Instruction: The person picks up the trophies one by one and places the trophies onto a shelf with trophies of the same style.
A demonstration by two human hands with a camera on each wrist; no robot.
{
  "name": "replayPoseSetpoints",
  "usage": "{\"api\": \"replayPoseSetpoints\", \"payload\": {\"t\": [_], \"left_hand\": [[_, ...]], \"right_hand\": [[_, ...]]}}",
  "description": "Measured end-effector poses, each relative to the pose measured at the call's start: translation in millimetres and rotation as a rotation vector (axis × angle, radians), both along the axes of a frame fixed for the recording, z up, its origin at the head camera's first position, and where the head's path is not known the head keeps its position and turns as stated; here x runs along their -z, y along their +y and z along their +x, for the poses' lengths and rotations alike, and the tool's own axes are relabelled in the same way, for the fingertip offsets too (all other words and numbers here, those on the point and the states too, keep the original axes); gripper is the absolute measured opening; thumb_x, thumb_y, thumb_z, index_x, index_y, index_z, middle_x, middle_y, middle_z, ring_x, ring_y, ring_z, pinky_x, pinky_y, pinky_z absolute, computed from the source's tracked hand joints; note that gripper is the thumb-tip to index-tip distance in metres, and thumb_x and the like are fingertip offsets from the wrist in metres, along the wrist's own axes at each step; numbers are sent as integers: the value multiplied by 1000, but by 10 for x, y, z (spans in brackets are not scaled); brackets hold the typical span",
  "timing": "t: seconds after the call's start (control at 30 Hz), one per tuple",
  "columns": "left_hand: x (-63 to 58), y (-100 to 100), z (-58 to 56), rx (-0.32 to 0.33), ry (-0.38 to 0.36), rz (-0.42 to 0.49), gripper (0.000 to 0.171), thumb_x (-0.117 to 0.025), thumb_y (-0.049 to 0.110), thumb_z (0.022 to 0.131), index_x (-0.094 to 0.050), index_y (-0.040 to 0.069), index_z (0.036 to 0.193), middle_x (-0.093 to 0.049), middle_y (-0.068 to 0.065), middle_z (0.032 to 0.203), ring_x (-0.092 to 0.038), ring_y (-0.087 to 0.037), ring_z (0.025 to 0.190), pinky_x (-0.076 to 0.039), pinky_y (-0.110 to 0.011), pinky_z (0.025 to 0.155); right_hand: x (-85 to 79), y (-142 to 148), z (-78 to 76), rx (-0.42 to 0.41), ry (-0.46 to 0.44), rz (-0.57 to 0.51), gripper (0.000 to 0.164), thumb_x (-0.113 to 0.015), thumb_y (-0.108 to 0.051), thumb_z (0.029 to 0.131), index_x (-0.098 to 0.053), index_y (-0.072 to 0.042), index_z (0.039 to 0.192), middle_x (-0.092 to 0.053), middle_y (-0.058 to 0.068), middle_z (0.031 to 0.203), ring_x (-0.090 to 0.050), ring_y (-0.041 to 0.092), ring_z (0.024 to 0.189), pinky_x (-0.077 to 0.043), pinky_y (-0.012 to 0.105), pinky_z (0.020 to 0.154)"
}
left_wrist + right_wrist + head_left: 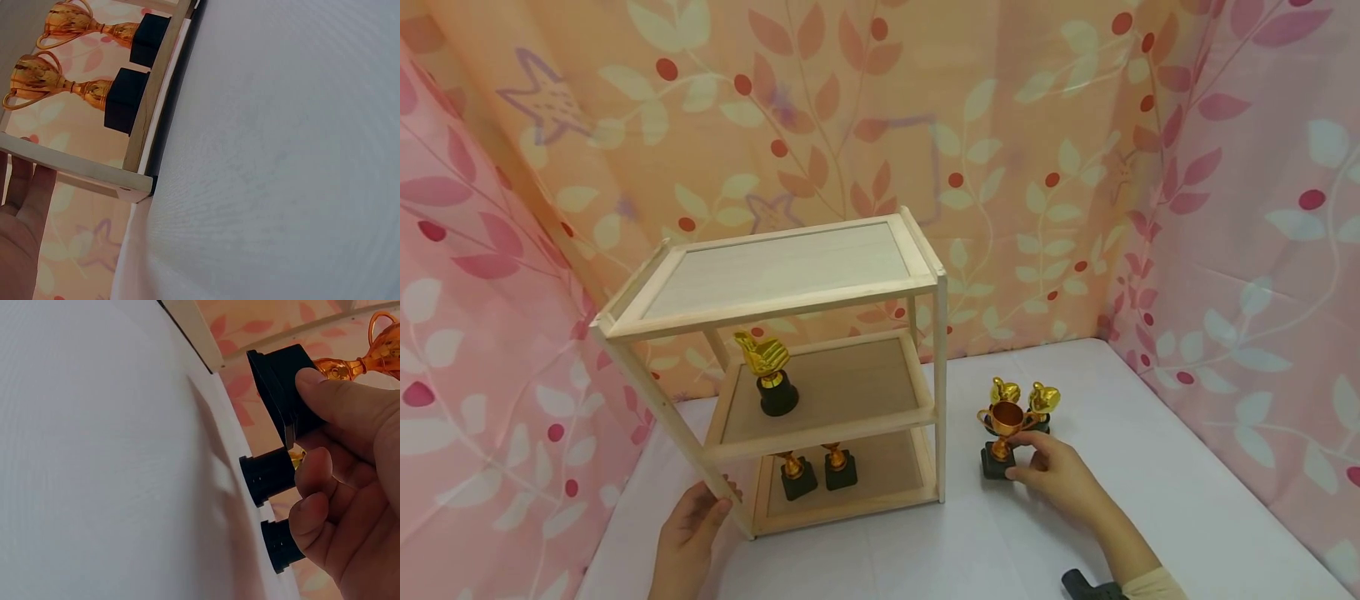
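Note:
My right hand [1063, 479] pinches the black square base of a bronze-coloured trophy cup [1007, 419] between thumb and fingers. In the right wrist view the base [281, 387] is tilted and stands off the white cloth. Two gold-topped trophies [1043, 400] with round black bases are just behind it. My left hand [688, 529] holds the front left post [655, 400] of a wooden three-tier shelf [782, 267], low down. On the bottom tier stand two bronze-coloured trophy cups [69, 82], side by side. The middle tier carries one gold trophy shaped like a hand [767, 362].
White cloth [1187, 500] covers the table. Patterned curtains [1000, 167] enclose it at the back and both sides. A dark strapped device [1086, 587] is at the right wrist. The shelf's right front post [941, 392] rises between the shelf and the right-hand trophies.

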State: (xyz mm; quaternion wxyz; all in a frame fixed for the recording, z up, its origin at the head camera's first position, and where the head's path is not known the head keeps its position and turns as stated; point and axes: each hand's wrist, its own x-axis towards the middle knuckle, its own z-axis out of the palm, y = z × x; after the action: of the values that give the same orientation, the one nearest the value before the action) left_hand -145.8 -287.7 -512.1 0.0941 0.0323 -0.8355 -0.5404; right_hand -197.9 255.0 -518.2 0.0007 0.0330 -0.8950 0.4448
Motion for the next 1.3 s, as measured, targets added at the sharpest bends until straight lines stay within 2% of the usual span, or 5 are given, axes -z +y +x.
{"api": "replayPoseSetpoints", "payload": {"t": [0.33,0.53,0.83,1.1,1.3], "left_hand": [[5,4,-2,-4,-16,7,40,-48,38,100,-47,17,134,-59,2,120,-56,-6,101,-49,-16,84],[40,-11,-48,67,135,71,34,-52,19,100,-49,6,131,-60,-11,120,-60,-5,105,-51,-14,88],[81,-25,-76,133,260,170,32,-52,-1,96,-50,-4,128,-61,-12,113,-62,-9,105,-53,-18,89],[65,-1,-70,109,226,164,32,-53,2,97,-50,-2,129,-61,-11,114,-63,-9,105,-53,-17,89],[76,-11,-81,123,239,189,32,-53,1,97,-50,-4,128,-59,-20,116,-63,-9,105,-53,-18,90]], "right_hand": [[-56,-95,58,-109,112,13,44,-82,-39,75,-60,-31,112,-58,-3,67,-55,10,56,-48,26,49],[-85,-151,76,-205,203,18,43,-82,-37,75,-61,-29,112,-57,-1,71,-51,5,57,-46,23,48],[-111,-227,114,-292,116,-5,45,-82,-40,74,-61,-33,114,-60,7,82,-52,8,62,-47,23,52],[-113,-279,144,-368,97,-20,46,-81,-40,75,-60,-33,115,-62,7,87,-53,6,64,-48,23,54],[-119,-369,180,-420,99,-24,43,-80,-40,76,-60,-33,114,-65,0,97,-53,6,66,-49,22,56]]}}
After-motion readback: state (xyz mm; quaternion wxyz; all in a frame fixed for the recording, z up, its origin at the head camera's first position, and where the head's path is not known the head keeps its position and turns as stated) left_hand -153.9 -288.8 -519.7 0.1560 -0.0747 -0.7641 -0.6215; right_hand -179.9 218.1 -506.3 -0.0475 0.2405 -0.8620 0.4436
